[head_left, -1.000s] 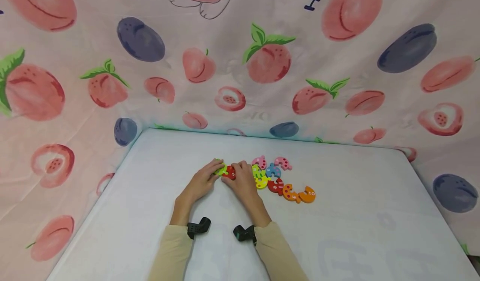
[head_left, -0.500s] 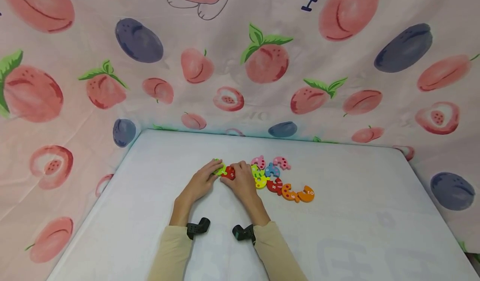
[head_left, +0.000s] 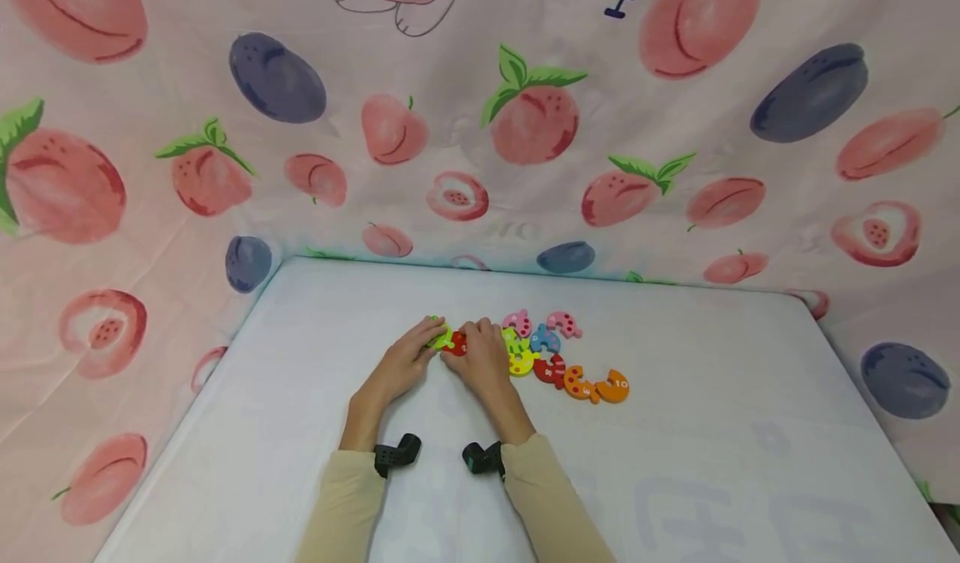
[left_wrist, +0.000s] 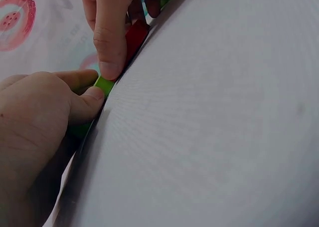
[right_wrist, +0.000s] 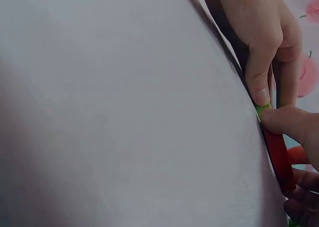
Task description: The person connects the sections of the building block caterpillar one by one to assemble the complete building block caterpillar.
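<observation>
My left hand (head_left: 403, 361) pinches a yellow-green puzzle piece (head_left: 440, 339) on the white table, thumb on its near side in the left wrist view. Directly beside it, my right hand (head_left: 483, 361) grips a red puzzle piece (head_left: 454, 344) marked with a white number 2. From the right wrist camera, the red piece (right_wrist: 280, 157) lies against the green one (right_wrist: 262, 109), the right thumb where they meet. Fingers cover much of both pieces.
To the right of my right hand lie several more puzzle pieces: pink (head_left: 564, 324), blue (head_left: 545, 339), yellow (head_left: 521, 363), red (head_left: 550, 370) and an orange one with a 10 (head_left: 613, 386). A fruit-print cloth (head_left: 457, 154) hangs behind the white table (head_left: 712, 463).
My right hand and wrist have shifted slightly left, towards the left hand, with the red piece. My left hand keeps its place on the yellow-green piece.
</observation>
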A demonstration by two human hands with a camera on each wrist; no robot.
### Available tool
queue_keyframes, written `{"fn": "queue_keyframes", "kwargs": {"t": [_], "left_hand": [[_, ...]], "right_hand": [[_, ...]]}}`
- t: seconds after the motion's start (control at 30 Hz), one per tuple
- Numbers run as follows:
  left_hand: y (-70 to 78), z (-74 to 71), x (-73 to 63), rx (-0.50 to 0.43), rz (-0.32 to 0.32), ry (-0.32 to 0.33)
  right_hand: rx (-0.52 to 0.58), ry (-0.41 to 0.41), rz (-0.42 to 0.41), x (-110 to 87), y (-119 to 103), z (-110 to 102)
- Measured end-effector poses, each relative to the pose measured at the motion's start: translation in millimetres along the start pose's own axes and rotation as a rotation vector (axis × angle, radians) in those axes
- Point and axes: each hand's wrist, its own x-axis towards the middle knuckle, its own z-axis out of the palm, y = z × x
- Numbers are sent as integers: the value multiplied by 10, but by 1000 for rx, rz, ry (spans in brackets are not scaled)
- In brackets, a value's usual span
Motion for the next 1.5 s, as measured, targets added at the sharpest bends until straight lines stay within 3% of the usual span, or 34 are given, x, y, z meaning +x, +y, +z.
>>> {"fn": "queue_keyframes", "kwargs": {"t": [0.33,0.57,0.7,0.83,1.0,1.13,1.23,1.5], "left_hand": [[-13,15,8,-5,10,4],[-17,32,3,-6,23,3],[-6,26,1,-6,19,-1],[6,12,-4,-10,18,1],[-4,5,-10,-24,-8,0],[-7,3,1,-27,-13,-5],[4,-4,24,-15,-5,7],[44,47,42,27,-17,24]], "right_hand": [[-11,-1,4,-15,44,17],[-31,8,-61,-78,107,38],[5,10,-110,-193,149,5],[91,11,-100,-313,227,-103],[150,68,-5,-465,457,-364],[104,144,161,-638,727,-568],[47,157,258,-731,901,-668],[-12,87,300,-796,1114,-781]]}}
